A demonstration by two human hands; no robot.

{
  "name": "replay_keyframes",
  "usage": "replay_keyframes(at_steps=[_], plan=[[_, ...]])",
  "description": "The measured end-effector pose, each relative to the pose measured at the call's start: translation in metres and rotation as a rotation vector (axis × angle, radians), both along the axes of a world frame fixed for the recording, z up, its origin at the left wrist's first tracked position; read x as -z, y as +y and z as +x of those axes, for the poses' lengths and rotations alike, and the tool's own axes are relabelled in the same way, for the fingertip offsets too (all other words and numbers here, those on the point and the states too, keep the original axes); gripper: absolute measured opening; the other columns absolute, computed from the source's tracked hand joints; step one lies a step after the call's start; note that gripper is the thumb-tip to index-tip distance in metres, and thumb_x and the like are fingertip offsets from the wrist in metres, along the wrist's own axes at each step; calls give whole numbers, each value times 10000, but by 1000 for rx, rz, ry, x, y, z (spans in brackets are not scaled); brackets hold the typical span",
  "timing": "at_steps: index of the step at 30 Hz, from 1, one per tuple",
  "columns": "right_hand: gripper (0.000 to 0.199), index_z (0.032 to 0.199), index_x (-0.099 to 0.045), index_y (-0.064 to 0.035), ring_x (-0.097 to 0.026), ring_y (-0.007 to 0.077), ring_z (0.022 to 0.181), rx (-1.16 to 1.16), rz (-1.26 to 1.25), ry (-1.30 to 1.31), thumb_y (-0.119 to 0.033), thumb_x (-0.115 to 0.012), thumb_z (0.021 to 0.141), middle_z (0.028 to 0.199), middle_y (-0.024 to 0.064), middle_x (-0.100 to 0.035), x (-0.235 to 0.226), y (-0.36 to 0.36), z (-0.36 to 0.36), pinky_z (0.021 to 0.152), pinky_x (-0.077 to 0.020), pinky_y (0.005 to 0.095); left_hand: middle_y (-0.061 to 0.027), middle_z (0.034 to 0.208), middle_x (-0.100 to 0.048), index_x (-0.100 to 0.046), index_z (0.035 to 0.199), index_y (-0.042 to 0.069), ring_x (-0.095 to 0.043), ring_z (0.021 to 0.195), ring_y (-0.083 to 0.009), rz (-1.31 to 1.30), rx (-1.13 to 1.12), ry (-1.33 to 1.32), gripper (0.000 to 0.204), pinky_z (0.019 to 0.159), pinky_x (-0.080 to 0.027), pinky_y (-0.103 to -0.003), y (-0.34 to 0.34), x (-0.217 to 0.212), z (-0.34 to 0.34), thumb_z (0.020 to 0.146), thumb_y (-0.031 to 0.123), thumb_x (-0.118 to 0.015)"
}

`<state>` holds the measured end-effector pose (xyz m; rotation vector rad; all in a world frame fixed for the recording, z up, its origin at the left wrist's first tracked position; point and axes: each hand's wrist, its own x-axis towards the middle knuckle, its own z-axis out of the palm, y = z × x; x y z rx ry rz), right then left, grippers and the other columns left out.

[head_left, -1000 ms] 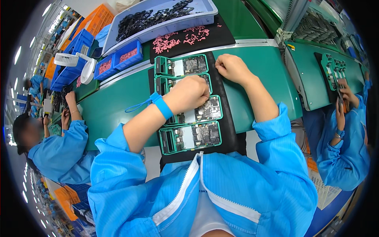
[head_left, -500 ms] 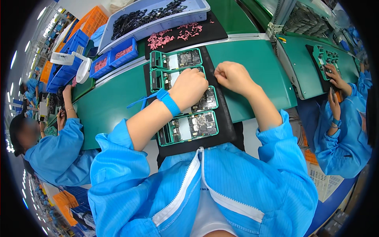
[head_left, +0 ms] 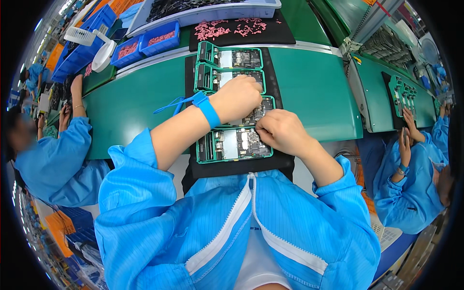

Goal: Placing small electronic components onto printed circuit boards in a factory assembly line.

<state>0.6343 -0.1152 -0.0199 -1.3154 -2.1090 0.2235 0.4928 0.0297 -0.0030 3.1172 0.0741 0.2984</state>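
Several green trays, each holding an opened phone with its circuit board, lie in a column on a black mat point(head_left: 225, 169). My left hand point(head_left: 236, 100), a blue strap point(head_left: 207, 110) on its wrist, reaches across the third tray point(head_left: 267, 105). Its curled fingers are closed at the right end of the second tray point(head_left: 226, 77); the tips are hidden. Fingers pinched, my right hand point(head_left: 285, 131) is at the upper right of the nearest tray point(head_left: 231, 145), beside the third tray's lower edge. Anything between either hand's fingertips is too small or hidden to make out.
Small pink pieces point(head_left: 211, 30) lie on a dark mat at the back, with more in blue bins point(head_left: 159, 38). Behind stands a large tub point(head_left: 193, 17) of black parts. A white fan point(head_left: 102, 55) is at left. Co-workers in blue sit at left point(head_left: 53, 159) and right point(head_left: 411, 183).
My right hand has come from above the bench beside the second tray down and nearer, onto the nearest trays. My left hand stays over the second and third trays. The whole view has shifted slightly.
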Motion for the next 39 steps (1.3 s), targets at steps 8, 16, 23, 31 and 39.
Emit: replay_keyframes(at_steps=[8, 16, 23, 31, 39], plan=[[81, 745, -630, -54, -601, 279, 682, -22, -1, -168, -59, -680, 682, 689, 79, -574, -3, 4, -16, 625, -495, 387, -52, 774, -630, -754, 860, 86, -603, 845, -250, -114, 15, -21, 164, 795, -486, -365, 10, 9, -15, 732, 127, -661], [158, 836, -678, -55, -609, 232, 670, -60, 12, -251, -110, -630, 696, 673, 48, -574, -7, -7, -16, 628, -488, 361, -84, 774, -638, -727, 741, 110, -643, 851, -272, -167, 19, -4, 112, 783, -520, -381, 22, -1, -23, 742, 166, -629], [202, 907, -702, -51, -608, 239, 641, -94, -99, -236, -89, -661, 713, 633, 50, -565, -16, 2, -6, 595, -495, 371, -99, 775, -637, -755, 841, 101, -635, 803, -287, -209, -98, -45, 134, 745, -523, -395, 65, -19, -23, 754, 123, -656], [177, 897, -702, -67, -610, 270, 641, -57, -104, 68, -50, -654, 728, 671, 87, -602, -24, 48, 23, 594, -496, 387, -100, 799, -637, -742, 998, 132, -638, 838, -281, -44, -112, 94, 227, 745, -512, -393, 92, -8, 0, 799, 172, -642], [176, 950, -716, -41, -664, 272, 708, 331, -280, 321, -129, -639, 818, 809, 144, -684, -28, 158, 66, 637, -517, 340, -66, 756, -590, -743, 958, 126, -607, 786, -252, -47, -94, 33, 183, 700, -480, -378, 107, -11, 5, 809, 190, -658]])
